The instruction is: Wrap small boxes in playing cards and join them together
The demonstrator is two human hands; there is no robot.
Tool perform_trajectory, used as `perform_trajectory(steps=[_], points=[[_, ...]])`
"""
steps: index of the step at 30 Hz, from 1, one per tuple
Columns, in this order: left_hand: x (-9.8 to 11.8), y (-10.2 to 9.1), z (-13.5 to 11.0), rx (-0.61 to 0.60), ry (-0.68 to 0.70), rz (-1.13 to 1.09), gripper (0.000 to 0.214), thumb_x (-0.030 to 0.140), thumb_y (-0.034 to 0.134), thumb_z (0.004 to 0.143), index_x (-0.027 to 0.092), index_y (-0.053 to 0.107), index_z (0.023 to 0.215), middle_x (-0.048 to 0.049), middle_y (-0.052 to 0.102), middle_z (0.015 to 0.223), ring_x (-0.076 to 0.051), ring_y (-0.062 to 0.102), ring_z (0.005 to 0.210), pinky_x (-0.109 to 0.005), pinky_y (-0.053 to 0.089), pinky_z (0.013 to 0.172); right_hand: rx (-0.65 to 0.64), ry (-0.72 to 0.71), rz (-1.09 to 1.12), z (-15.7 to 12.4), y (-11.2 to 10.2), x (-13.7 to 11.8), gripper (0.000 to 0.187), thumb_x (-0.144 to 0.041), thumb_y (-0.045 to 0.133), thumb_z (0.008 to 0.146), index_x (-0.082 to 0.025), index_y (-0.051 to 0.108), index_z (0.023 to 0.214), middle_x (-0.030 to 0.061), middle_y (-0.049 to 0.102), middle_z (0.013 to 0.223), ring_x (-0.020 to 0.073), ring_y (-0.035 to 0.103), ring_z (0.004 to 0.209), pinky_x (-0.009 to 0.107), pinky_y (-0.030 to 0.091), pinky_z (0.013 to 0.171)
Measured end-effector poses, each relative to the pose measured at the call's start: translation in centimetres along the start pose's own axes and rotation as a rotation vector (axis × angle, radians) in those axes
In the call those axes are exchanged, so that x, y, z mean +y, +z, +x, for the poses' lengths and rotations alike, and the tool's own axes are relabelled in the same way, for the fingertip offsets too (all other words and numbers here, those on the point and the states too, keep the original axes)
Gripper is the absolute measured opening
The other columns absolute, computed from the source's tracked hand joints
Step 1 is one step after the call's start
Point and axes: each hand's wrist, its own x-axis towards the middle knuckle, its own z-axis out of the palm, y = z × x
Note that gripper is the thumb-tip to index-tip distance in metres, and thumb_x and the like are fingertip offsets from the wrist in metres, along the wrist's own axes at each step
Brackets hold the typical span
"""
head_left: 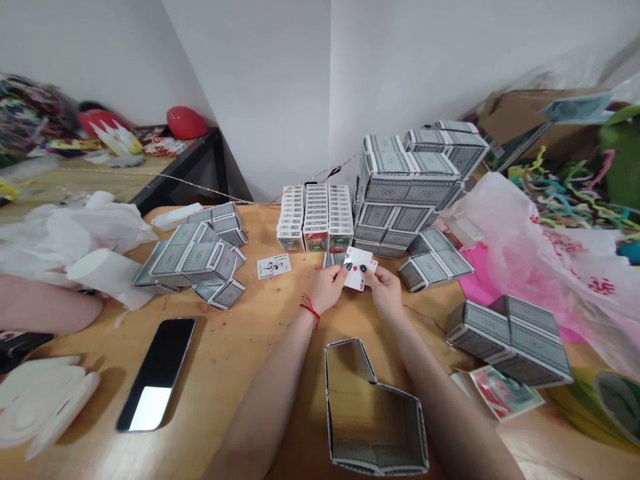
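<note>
My left hand (329,287) and my right hand (384,288) are closed on playing cards (357,263) over the middle of the table. Thumbs press on the cards from either side; a red diamond ace faces up, with a red 2 beside it. Just behind the left fingers lies a grey-backed pile (333,259), partly hidden. A joker card (274,266) lies flat to the left. Between my forearms stands an open L-shaped frame (376,393) built from grey-patterned cards. Three rows of boxed card decks (315,217) stand behind my hands.
A tall stack of grey card-covered blocks (400,193) rises at back right, with more blocks (510,333) farther right and left (195,257). A phone (157,373) lies at left. Tape (600,407) and an opened card box (505,392) sit at right.
</note>
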Motion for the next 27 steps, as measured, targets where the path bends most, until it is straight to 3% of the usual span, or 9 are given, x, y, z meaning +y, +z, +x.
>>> perform_trajectory(steps=[4,9,12,16,20,27], points=[[-0.6,-0.6,0.5,-0.042,-0.05,-0.131,0.036,0.043,0.044,0.078,0.014,0.052,0.058,0.0017,0.05,0.053,-0.008,0.043,0.052,-0.02,0.032,0.05,-0.024,0.02,-0.007,0.0,0.2,-0.2,0.035,-0.049,0.058,0.067,-0.014,0.058,0.067,0.0015,0.055,0.054,0.0107,0.044,0.048,0.023,0.038,0.044],[-1.0,-0.7,1.0,0.092,-0.138,-0.43,0.023,0.029,0.054,0.07,0.014,0.061,0.086,-0.0035,0.061,0.081,-0.011,0.051,0.067,-0.021,0.04,0.06,-0.123,0.004,-0.119,-0.4,0.4,-0.4,0.035,-0.049,0.056,0.068,-0.014,0.057,0.064,0.0004,0.053,0.05,0.0097,0.042,0.044,0.021,0.034,0.04],[-0.8,-0.7,1.0,0.133,-0.231,-0.5,0.021,0.027,0.054,0.069,0.014,0.062,0.083,-0.003,0.062,0.078,-0.01,0.051,0.065,-0.021,0.04,0.058,-0.243,-0.012,-0.185,-0.8,0.4,-0.6,0.034,-0.048,0.057,0.068,-0.014,0.057,0.06,0.0008,0.054,0.049,0.0105,0.045,0.045,0.022,0.035,0.042],[-0.3,-0.8,0.8,0.114,-0.245,-0.562,0.019,0.029,0.057,0.066,0.013,0.062,0.076,-0.0011,0.06,0.069,-0.009,0.05,0.059,-0.02,0.039,0.053,-0.331,-0.009,-0.277,-1.1,0.4,-0.6,0.034,-0.046,0.057,0.069,-0.013,0.06,0.059,0.0026,0.058,0.051,0.0105,0.046,0.045,0.021,0.034,0.042],[0.1,-0.9,0.6,0.1,-0.235,-0.576,0.021,0.03,0.058,0.066,0.012,0.063,0.075,-0.0018,0.061,0.068,-0.009,0.05,0.057,-0.02,0.038,0.051,-0.328,0.02,-0.301,-1.1,0.4,-0.4,0.035,-0.046,0.057,0.069,-0.013,0.06,0.057,0.0037,0.06,0.051,0.0112,0.048,0.045,0.022,0.035,0.043],[0.2,-1.0,0.4,0.067,-0.23,-0.519,0.029,0.021,0.052,0.069,0.014,0.064,0.095,-0.0056,0.066,0.083,-0.01,0.053,0.061,-0.02,0.04,0.051,-0.233,0.103,-0.173,-0.9,0.5,-1.1,0.036,-0.049,0.063,0.061,-0.015,0.056,0.052,0.0024,0.059,0.046,0.0105,0.045,0.04,0.023,0.034,0.042]])
